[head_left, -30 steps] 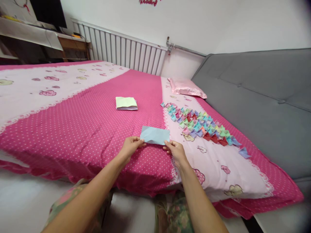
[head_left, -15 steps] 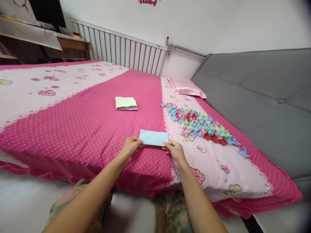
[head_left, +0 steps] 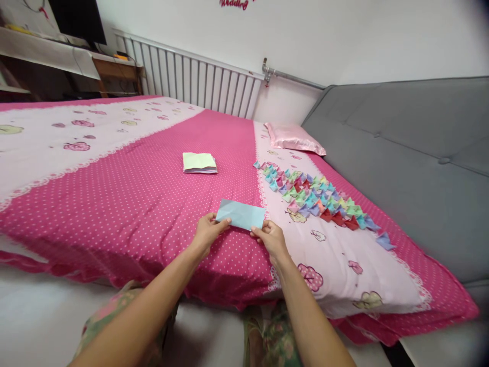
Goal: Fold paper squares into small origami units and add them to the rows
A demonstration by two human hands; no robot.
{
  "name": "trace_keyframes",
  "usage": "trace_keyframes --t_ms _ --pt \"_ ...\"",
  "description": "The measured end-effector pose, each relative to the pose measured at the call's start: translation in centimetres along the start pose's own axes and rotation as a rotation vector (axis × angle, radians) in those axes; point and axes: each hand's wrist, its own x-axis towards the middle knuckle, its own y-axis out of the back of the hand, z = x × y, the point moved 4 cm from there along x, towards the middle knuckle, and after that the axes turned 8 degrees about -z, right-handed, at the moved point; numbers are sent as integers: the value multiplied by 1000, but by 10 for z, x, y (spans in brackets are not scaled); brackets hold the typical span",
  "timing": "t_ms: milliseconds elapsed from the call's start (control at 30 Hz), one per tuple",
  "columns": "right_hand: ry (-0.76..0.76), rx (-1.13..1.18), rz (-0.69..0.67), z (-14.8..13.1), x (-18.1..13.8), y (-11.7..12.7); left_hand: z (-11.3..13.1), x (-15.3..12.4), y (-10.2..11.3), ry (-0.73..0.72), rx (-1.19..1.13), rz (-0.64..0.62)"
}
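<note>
A light blue sheet of paper, a long rectangle that looks folded over, is held just above the front of the bed. My left hand pinches its lower left corner, thumb on top. At its lower right edge my right hand grips it between thumb and fingers. Beyond the hands lies a stack of square paper with a pale yellow sheet on top. To the right, several small folded paper boats in many colours stand in rows on the bedspread.
The bed has a pink dotted and white flowered cover. A pink pillow lies at the back near a grey padded headboard. Behind are a radiator and a desk with a dark monitor.
The blue paper has tilted, its right end lower, and now shows a darker face. My left thumb has moved further onto the paper; my right hand has shifted slightly left.
</note>
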Motion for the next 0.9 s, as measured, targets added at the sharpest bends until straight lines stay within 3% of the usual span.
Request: trace_keyframes --t_ms 400,567,733,900 --pt "-31 12 11 0 -1 -4 2 -1 7 -74 3 92" --pt "-55 61 -59 -3 -3 -7 8 -2 1 -124 19 -42" --pt "-65 251 -102 -5 -5 -12 8 -4 -2 -105 -6 -124" --pt "-53 294 -42 -2 -7 -16 2 -10 -11 -39 -147 -209"
